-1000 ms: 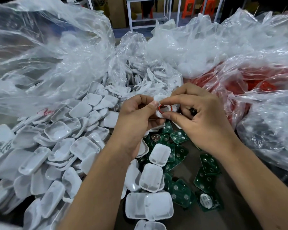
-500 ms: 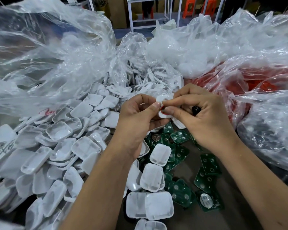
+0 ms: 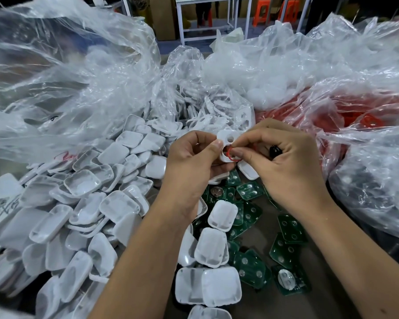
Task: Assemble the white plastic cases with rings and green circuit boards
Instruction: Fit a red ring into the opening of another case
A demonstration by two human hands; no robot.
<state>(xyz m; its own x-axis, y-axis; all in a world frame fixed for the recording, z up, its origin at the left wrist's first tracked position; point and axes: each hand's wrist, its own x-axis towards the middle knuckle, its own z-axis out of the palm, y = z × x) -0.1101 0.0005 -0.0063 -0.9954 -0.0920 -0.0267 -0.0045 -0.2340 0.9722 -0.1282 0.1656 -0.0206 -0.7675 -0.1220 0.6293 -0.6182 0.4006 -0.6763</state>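
A white case (image 3: 226, 143) is pinched by the left hand (image 3: 194, 162), holes facing up.
A red ring (image 3: 233, 155) is pinched against it by the right hand (image 3: 283, 164); red parts fill the clear bag (image 3: 355, 116) alongside.

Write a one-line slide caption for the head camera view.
Left hand holds a white plastic case while right hand fits a red ring into it, above scattered green circuit boards.

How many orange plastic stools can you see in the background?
2: one orange plastic stool behind the white metal frame table, another orange plastic stool just right. Others may be hidden.
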